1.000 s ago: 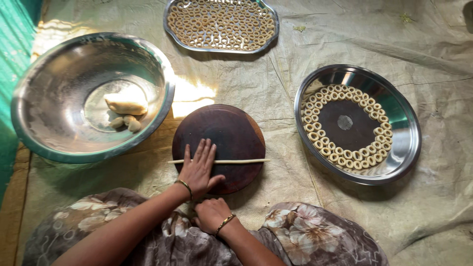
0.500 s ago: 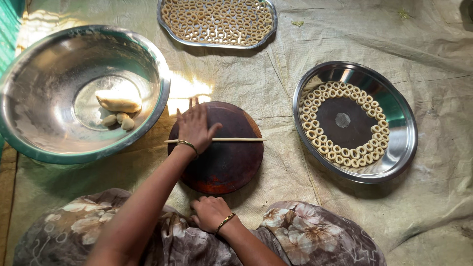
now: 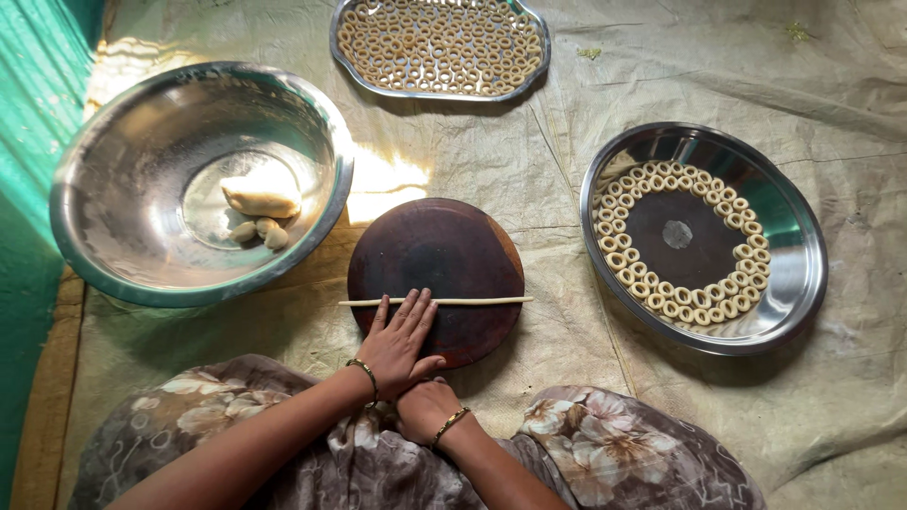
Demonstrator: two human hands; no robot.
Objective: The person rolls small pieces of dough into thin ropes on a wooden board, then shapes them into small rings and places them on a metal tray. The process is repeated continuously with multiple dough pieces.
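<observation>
Nearest the person, just below the round dark wooden board (image 3: 436,274), the right hand (image 3: 427,408) rests half curled against the flowered cloth over the lap; the left hand partly covers it, so I cannot tell whether it holds anything. The left hand (image 3: 401,342) lies open and flat on the board, fingers (image 3: 414,310) stretched forward with their tips on a thin pale dough rope (image 3: 436,301).

The rope runs straight across the board's lower half, both ends reaching just past the rim. To roll it well, the palm should probably stay flat and the pressure light and even, travelling along the length so that no stretch thins or snaps; the overhanging ends look the likeliest to sag.

Left of the board sits a large steel bowl (image 3: 113,227) with a dough lump (image 3: 261,197) and a few small pieces. Right of the board a round steel plate (image 3: 798,274) carries dough rings (image 3: 661,302) around its edge. Beyond the board, a scalloped tray (image 3: 535,57) is packed with rings.
</observation>
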